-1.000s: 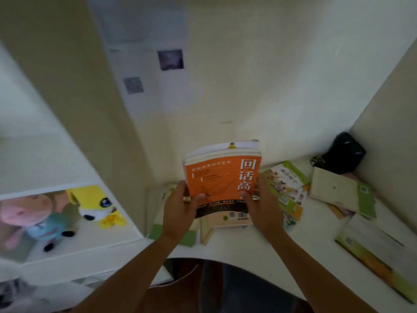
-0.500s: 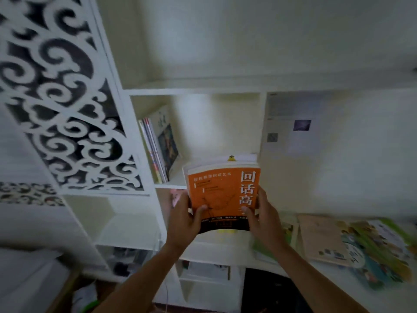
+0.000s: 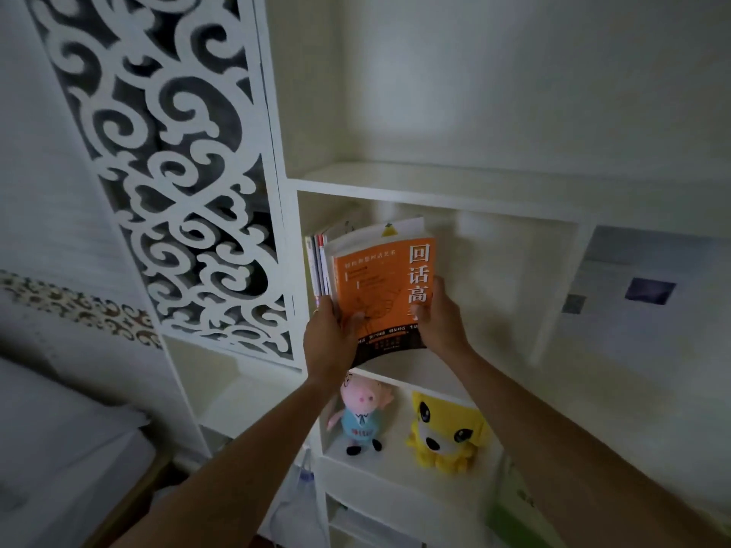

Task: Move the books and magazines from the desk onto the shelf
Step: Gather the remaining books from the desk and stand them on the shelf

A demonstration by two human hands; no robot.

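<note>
I hold a thick orange book [image 3: 375, 282] upright with both hands in front of a white shelf compartment [image 3: 494, 270]. My left hand [image 3: 330, 342] grips its lower left edge, thumb on the cover. My right hand [image 3: 439, 318] grips the lower right edge. The book's left side is close to several thin books [image 3: 316, 267] that stand against the compartment's left wall. The book's bottom edge hangs a little above the shelf board [image 3: 419, 373]. The desk is out of view.
A white fretwork panel [image 3: 178, 172] stands left of the shelf. One compartment lower sit a pink pig plush [image 3: 362, 413] and a yellow plush [image 3: 447, 433]. A green book [image 3: 518, 512] lies at the lower right. A bed edge [image 3: 59, 448] is at the lower left.
I have lifted the orange book from the desk up to the shelf compartment and leftward toward the standing books. My view has turned from the desk to the shelf.
</note>
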